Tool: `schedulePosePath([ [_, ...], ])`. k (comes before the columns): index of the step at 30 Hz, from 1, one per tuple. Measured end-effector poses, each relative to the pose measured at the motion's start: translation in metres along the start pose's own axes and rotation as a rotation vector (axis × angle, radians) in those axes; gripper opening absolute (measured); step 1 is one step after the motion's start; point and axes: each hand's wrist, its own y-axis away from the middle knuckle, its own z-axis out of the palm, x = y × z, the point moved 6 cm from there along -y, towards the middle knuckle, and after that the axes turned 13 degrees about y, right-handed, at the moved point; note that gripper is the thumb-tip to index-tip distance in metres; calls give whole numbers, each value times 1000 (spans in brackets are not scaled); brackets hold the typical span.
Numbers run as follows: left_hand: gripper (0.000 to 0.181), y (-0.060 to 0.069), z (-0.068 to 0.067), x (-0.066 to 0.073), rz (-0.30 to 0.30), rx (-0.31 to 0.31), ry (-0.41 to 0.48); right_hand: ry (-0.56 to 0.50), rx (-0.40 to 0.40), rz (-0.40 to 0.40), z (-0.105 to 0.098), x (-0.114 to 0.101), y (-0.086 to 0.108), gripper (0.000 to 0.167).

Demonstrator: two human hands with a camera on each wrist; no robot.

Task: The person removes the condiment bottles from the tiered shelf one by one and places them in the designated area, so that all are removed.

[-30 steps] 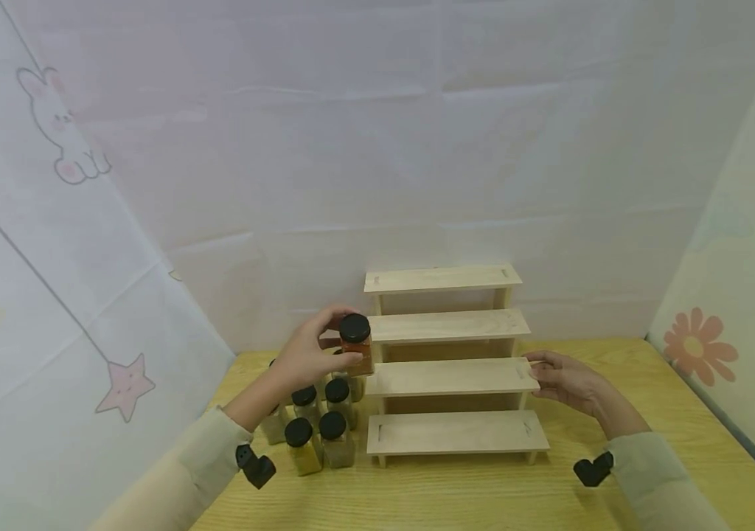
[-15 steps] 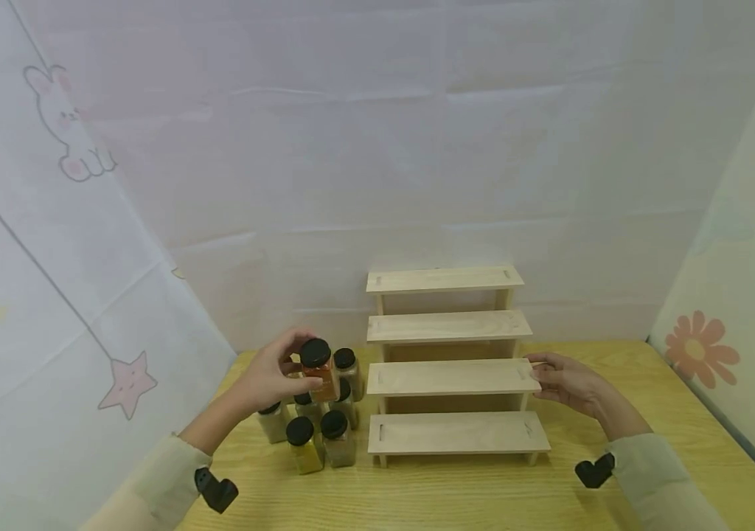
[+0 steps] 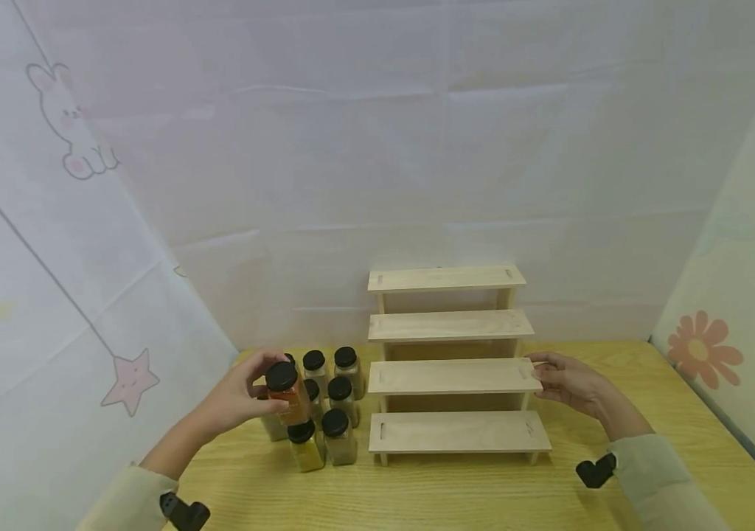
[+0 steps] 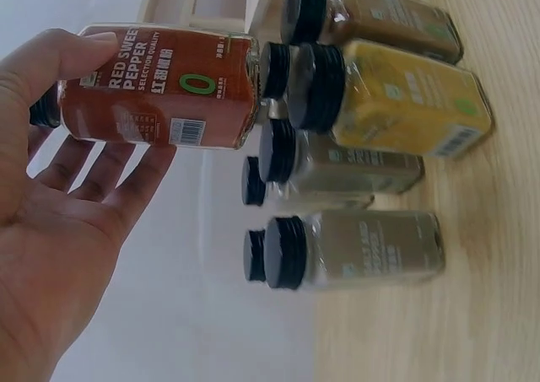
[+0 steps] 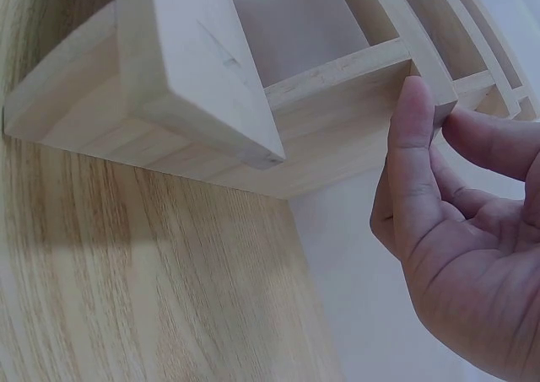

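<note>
My left hand [image 3: 234,398] grips a spice jar [image 3: 293,404] of red powder with a black lid, above the group of standing jars. Its label reads "Red Sweet Pepper" in the left wrist view, where the thumb [image 4: 67,53] lies across the jar's upper part. Just under it stand a yellow spice jar [image 3: 308,451] and a greyish one [image 3: 340,442]. On the right, my right hand [image 3: 570,385] pinches the end of the second-lowest board of a four-tier wooden shelf rack [image 3: 453,376]. The right wrist view has that board's corner between thumb and fingers [image 5: 413,137].
Several more black-lidded spice jars [image 3: 347,372] stand close together left of the rack. All of them and the rack rest on a wood-grain table [image 3: 430,494]. A pale cloth wall [image 3: 377,162] rises behind, with printed cloth on both sides.
My left hand has carried the red pepper jar left and down, away from the rack to over the other jars, uncovering the back jars. The right hand has kept its hold on the board.
</note>
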Motion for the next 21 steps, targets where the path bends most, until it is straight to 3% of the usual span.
schedulePosePath([
  [9,59,20,-13,-9,3,31,-8,6,5,-2,0,0,0,72],
  [21,57,43,-23,-29,13,68,45,25,12,8,0,1,-1,74],
])
